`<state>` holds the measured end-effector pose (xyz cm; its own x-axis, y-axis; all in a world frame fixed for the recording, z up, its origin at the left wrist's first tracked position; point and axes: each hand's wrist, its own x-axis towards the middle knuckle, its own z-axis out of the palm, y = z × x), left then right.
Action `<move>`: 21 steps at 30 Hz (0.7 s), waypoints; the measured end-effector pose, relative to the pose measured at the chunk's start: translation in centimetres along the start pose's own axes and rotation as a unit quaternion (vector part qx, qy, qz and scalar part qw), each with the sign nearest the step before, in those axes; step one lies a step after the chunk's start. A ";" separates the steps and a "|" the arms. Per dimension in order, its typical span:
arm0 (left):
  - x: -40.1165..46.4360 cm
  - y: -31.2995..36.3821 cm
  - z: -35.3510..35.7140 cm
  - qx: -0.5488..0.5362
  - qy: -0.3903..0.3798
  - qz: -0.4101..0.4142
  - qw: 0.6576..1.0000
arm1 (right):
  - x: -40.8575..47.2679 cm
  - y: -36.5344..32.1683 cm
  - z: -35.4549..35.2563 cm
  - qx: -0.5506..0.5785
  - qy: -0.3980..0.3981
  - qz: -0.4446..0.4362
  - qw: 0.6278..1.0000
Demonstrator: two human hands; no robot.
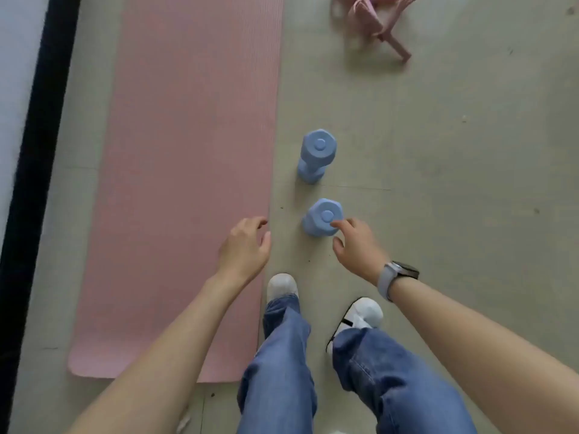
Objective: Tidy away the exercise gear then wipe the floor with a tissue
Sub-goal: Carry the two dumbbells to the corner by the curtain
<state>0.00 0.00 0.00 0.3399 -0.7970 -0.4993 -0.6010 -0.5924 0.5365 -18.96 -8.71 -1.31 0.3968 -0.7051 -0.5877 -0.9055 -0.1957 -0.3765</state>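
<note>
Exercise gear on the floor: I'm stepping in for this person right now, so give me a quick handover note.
Left hand: open, holding nothing, over the edge of the pink mat.
Right hand: open, fingertips at the top of the near dumbbell, not gripping.
Far dumbbell stands upright beyond it. Pink resistance bands lie further off on the floor.
Done: nothing put away; mat unrolled.
Left: all gear, then the wipe. No tissue in view.

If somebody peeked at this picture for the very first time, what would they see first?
Probably the big pink mat stretched out on the floor along the left. Next, the two blue dumbbells standing on end just right of it, with the right hand reaching over the nearer one and the left hand open over the mat's edge. A pink strap exerciser lies at the top.
</note>
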 end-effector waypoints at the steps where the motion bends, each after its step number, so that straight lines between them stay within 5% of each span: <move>1: 1.7 -0.7 1.4 0.003 0.000 0.002 1.000 | 1.9 0.7 1.1 -0.014 0.008 -0.013 1.000; 5: 8.0 -4.1 8.2 -0.002 -0.002 0.016 1.000 | 9.8 4.8 5.5 -0.107 0.037 -0.109 0.988; 8: 11.8 -6.8 13.0 -0.015 0.019 0.041 0.999 | 14.7 8.4 8.6 -0.233 -0.021 -0.199 0.952; 10: 14.2 -8.5 16.1 -0.006 -0.007 0.064 0.998 | 16.8 10.2 9.9 -0.265 0.012 -0.270 0.926; 16: 20.9 -9.2 23.7 0.070 -0.104 0.158 0.979 | 17.9 15.0 9.8 -0.200 0.136 -0.335 0.911; 21: 23.6 -6.2 29.0 0.152 -0.149 0.253 0.944 | 17.0 22.0 7.7 -0.037 0.100 -0.231 0.967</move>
<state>-9.21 -11.78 -34.80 -0.2378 -0.8739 -0.4240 -0.8272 -0.0466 0.5599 -31.02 -19.77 -25.08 0.7311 -0.6472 -0.2158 -0.6497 -0.5640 -0.5097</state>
